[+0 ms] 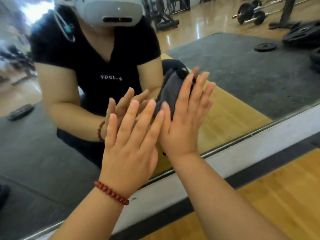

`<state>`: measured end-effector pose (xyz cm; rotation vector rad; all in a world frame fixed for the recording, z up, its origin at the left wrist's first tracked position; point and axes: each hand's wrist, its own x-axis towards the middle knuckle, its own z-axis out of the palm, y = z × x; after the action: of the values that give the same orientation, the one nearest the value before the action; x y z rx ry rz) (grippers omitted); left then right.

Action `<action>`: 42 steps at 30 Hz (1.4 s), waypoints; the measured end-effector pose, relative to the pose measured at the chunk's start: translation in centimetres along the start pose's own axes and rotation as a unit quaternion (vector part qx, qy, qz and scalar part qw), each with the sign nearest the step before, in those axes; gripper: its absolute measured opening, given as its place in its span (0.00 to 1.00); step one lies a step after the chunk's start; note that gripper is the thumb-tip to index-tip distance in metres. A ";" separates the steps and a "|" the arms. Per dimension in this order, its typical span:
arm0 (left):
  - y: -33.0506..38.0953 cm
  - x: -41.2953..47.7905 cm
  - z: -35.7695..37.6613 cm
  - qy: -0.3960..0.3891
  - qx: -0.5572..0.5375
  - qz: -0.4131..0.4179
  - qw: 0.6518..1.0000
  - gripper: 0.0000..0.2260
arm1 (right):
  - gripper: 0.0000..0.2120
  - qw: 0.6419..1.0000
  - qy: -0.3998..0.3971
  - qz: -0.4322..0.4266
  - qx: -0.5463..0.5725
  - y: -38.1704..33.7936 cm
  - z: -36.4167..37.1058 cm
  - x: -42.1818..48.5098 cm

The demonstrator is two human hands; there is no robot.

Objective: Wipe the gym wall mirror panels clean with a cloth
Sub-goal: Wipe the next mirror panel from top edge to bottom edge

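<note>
Two flat hands point(131, 149) point(183, 122) against mirror point(259, 75)

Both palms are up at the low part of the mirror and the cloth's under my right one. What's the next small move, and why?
Probably slide the right hand, fingers flat on the dark cloth, sideways along the mirror toward the bare glass on the right. The left hand is open with no cloth under it, so it can only steady.

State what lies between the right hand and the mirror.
In the head view, a dark cloth lies between the flat right hand and the mirror.
</note>
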<state>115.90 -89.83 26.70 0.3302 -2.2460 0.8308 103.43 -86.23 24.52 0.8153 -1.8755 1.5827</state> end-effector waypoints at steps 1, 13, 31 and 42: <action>-0.2 0.9 -0.2 0.015 0.005 -0.005 1.000 0.29 | 0.29 1.000 0.012 -0.008 -0.003 -0.4 -0.3 1.7; -2.3 8.2 -2.0 0.011 0.071 0.079 0.994 0.26 | 0.30 0.997 -0.010 -0.016 -0.069 2.1 -2.5 5.3; -7.7 19.8 -8.4 0.082 0.099 0.085 0.988 0.25 | 0.34 0.914 -0.024 -0.370 -0.164 -2.1 -6.0 16.5; -10.1 22.2 -11.2 0.103 0.105 0.095 0.985 0.25 | 0.31 0.906 -0.013 -0.403 -0.130 -7.0 -6.9 22.1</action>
<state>110.48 -90.12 52.99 0.1204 -2.0220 1.1519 94.18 -82.50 46.52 1.2673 -1.4153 0.7882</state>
